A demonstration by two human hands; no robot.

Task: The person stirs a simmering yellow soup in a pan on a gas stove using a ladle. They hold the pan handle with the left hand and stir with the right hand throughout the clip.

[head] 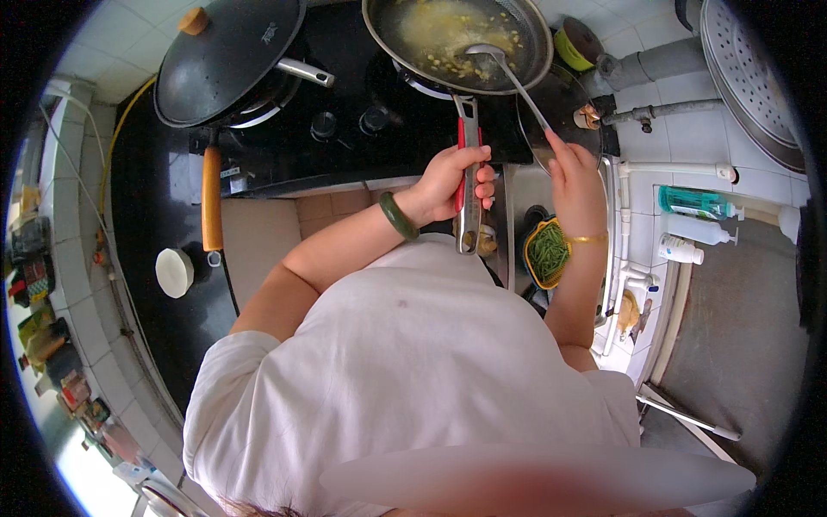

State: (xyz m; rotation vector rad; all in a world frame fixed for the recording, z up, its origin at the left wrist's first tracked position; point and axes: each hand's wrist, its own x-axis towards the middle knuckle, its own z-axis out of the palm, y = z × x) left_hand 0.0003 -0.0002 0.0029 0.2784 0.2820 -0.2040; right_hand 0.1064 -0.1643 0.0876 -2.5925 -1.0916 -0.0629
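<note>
My left hand point(455, 181) is closed round the red-and-metal handle of a frying pan point(470, 236), which sits over the right burner of the black stove. My right hand point(575, 184) grips a long metal spatula point(526, 97) by its handle. The spatula's head rests in the pan among small yellow-white chopped bits point(446, 32) in cloudy liquid. To the left stands a wok with a wooden handle point(212, 200), covered by a dark lid point(226, 64) with a wooden knob.
A yellow basket of green beans point(548, 253) stands in the sink area beside my right forearm. A white bowl point(174, 273) is on the black counter at left. Behind the pan's right side are a green pot point(577, 48) and a round lid point(539, 113). Pump bottles point(694, 202) line the right ledge.
</note>
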